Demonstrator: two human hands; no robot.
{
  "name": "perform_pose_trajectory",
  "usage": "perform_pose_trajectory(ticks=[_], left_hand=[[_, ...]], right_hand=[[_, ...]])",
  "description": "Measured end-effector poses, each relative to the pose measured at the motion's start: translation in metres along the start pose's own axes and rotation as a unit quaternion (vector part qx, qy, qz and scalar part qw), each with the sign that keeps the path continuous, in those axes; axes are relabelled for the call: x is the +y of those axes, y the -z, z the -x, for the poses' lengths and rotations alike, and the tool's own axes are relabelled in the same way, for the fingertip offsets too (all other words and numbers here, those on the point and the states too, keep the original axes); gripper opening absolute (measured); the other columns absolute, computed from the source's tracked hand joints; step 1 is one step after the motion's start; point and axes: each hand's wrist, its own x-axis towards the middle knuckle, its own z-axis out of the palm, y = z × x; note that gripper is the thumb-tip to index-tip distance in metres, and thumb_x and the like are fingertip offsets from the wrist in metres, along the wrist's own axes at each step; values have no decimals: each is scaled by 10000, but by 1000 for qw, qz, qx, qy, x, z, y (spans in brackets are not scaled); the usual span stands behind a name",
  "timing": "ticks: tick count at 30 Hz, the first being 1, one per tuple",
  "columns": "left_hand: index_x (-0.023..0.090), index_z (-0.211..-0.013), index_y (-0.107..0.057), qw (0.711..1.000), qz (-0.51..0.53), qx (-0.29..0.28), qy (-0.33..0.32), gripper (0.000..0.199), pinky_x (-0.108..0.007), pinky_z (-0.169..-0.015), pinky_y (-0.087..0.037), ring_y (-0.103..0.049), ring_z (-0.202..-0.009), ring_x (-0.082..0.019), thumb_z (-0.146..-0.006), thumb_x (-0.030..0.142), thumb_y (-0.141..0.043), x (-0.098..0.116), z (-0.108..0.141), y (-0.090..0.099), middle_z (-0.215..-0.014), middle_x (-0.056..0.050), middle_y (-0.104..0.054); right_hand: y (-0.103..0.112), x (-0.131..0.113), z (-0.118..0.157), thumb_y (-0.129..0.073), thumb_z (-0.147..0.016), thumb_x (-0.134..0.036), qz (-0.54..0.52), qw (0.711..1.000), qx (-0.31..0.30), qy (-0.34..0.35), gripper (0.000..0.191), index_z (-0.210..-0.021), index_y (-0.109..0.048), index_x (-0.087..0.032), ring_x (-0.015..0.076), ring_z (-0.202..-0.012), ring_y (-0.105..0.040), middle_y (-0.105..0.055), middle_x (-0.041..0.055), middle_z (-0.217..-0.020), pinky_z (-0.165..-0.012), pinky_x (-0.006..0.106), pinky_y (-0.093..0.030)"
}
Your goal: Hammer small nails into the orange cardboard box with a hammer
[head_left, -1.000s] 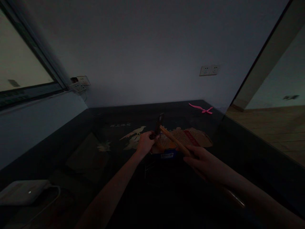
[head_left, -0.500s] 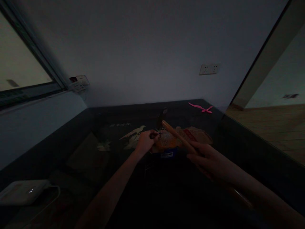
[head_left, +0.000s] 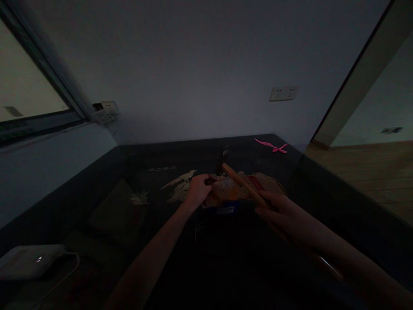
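Note:
My right hand (head_left: 284, 215) is closed around the wooden handle of a hammer (head_left: 240, 181). The dark hammer head (head_left: 222, 160) is raised at the far end of the handle, just right of my left fingertips. My left hand (head_left: 198, 190) has its fingers curled in a pinch; what they hold is too small and dark to make out. It rests at the left edge of an orange-brown speckled block or packet (head_left: 227, 189), whose blue lower part (head_left: 225, 210) bears a white label. Right of that, partly behind the handle, is a tan patterned patch with a red band.
On the dark table (head_left: 142, 155), a pink ribbon (head_left: 275, 149) lies at the far right corner. A white box-like device (head_left: 32, 260) with a white cable is at the near left. Behind the table rises a wall with a socket plate (head_left: 284, 93).
The hammer head has shifted slightly to the right and tilts a little differently. My left hand stays almost where it was, over the left edge of the speckled thing.

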Motion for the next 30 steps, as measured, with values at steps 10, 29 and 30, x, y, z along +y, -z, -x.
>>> perform_pose_trajectory(ticks=[10, 29, 30], left_hand=[[185, -853, -683, 1000, -6, 6, 6, 143, -273, -689, -493, -641, -769, -176, -747, 266, -630, -4, 3, -2, -830, -41, -701], [186, -821, -682, 1000, -7, 17, 11, 108, -272, -685, -482, -633, -757, -172, -742, 246, -640, -4, 6, -4, -813, -34, -690], [185, -823, -682, 1000, -11, 18, 9, 111, -273, -687, -481, -632, -761, -173, -743, 250, -640, -5, 6, -4, -816, -35, -690]], right_hand=[[-3, -3, 0, -507, -780, -274, 20, 999, -27, 10, 222, -945, -609, -166, 173, -666, -596, -628, 25, -743, -554, 255, -475], [-1, -4, -1, -499, -783, -255, 47, 998, -20, 29, 174, -898, -596, -168, 181, -704, -593, -630, 36, -790, -605, 267, -463], [-2, -3, -2, -499, -784, -255, 50, 998, -22, 30, 184, -909, -599, -164, 184, -710, -592, -629, 39, -791, -612, 270, -463]])
